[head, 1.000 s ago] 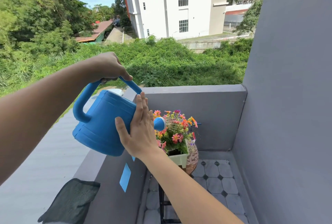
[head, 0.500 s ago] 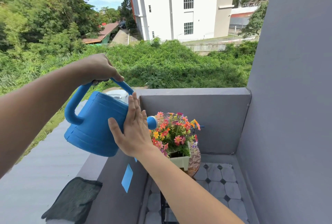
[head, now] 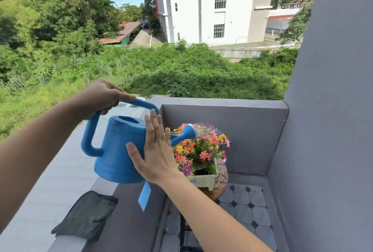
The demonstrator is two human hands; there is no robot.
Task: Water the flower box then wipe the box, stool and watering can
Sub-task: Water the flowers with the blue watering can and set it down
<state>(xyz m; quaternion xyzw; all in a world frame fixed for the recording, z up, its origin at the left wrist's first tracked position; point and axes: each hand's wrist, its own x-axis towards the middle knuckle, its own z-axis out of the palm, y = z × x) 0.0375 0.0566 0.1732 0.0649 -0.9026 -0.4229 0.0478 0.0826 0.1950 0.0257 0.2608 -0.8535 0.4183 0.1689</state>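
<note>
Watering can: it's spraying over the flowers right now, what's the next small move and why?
Probably keep the watering can tilted and sweep its rose across the flowers: the left hand grips the handle, the right hand steadies the body, and the cloth lies unused on the ledge.

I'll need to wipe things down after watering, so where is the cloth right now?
In the head view, the dark cloth lies at lower left on the ledge, below the watering can.
</note>
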